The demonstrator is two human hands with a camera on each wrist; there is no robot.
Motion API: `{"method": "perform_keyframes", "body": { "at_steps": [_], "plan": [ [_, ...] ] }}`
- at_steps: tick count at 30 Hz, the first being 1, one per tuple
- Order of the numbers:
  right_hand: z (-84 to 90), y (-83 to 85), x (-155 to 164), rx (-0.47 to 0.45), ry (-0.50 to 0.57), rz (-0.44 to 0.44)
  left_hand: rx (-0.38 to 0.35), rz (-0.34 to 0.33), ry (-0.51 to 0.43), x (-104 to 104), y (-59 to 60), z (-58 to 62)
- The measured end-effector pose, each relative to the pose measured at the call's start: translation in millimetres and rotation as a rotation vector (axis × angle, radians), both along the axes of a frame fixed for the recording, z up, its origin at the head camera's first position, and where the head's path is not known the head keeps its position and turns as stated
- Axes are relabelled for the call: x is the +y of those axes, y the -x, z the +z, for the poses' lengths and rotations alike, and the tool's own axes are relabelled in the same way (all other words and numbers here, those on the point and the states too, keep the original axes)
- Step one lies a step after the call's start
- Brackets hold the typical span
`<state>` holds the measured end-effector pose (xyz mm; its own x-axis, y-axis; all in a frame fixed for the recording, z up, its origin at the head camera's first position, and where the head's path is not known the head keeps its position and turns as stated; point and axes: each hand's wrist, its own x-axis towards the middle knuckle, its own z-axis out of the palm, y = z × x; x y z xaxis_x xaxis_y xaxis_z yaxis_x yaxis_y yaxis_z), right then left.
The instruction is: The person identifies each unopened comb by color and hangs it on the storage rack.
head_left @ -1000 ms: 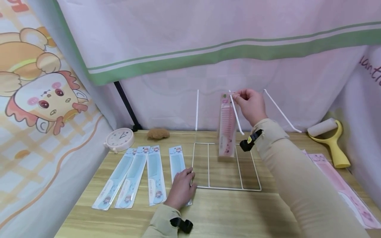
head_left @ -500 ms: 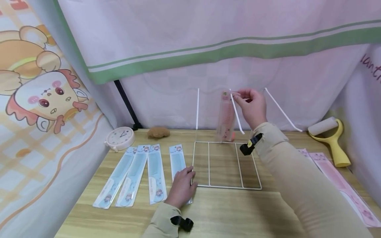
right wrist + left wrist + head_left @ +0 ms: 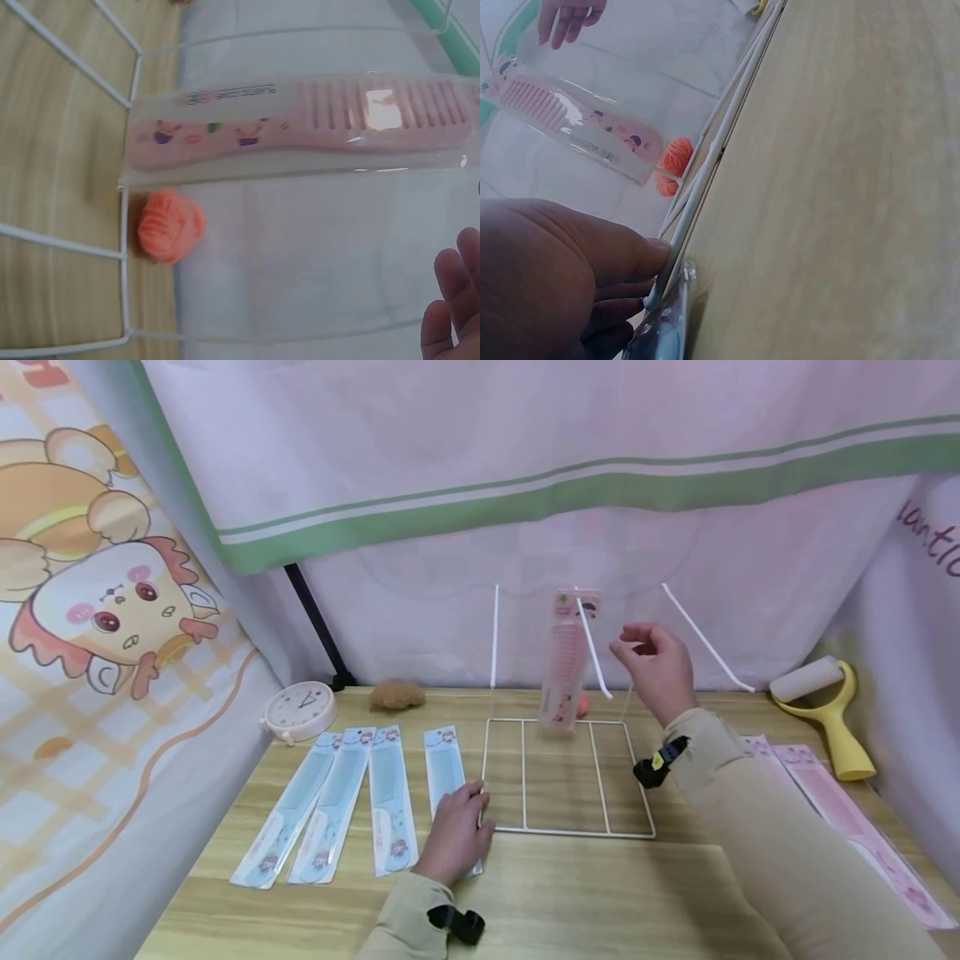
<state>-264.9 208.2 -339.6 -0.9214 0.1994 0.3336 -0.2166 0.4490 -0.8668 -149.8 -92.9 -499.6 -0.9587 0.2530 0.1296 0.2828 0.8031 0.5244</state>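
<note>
A pink comb in a clear packet [image 3: 567, 660] hangs from the middle prong [image 3: 592, 647] of a white wire rack [image 3: 570, 833]. It also shows in the left wrist view as the pink comb [image 3: 577, 124] and in the right wrist view as the pink comb [image 3: 300, 120]. My right hand [image 3: 651, 660] hovers just right of the prong, fingers relaxed, holding nothing; its fingertips [image 3: 450, 300] are apart from the packet. My left hand [image 3: 453, 835] rests on the rack's front left corner, fingertips [image 3: 641, 259] against the wire, partly over a blue comb packet [image 3: 446, 768].
Several blue comb packets [image 3: 390, 793] lie in a row left of the rack. Pink comb packets [image 3: 847, 818] lie at the right edge near a yellow roller [image 3: 828, 718]. A small clock [image 3: 298, 710], a brown sponge [image 3: 396, 695] and an orange ball [image 3: 582, 703] sit at the back.
My right hand has let go of the pink comb packet, which now hangs on the middle prong, and has drawn back down to the right. The left hand has stayed put.
</note>
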Motion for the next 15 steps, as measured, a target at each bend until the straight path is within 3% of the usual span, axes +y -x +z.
{"method": "perform_keyframes", "body": {
  "at_steps": [8, 15],
  "plan": [
    [-20.0, -13.7, 20, 0.031, -0.139, 0.036, -0.016, 0.005, -0.008, 0, -0.6, -0.4],
    [-30.1, -25.4, 46, -0.005, -0.271, 0.072, -0.014, 0.005, 0.003, 0, 1.2, -1.2]
  ]
}}
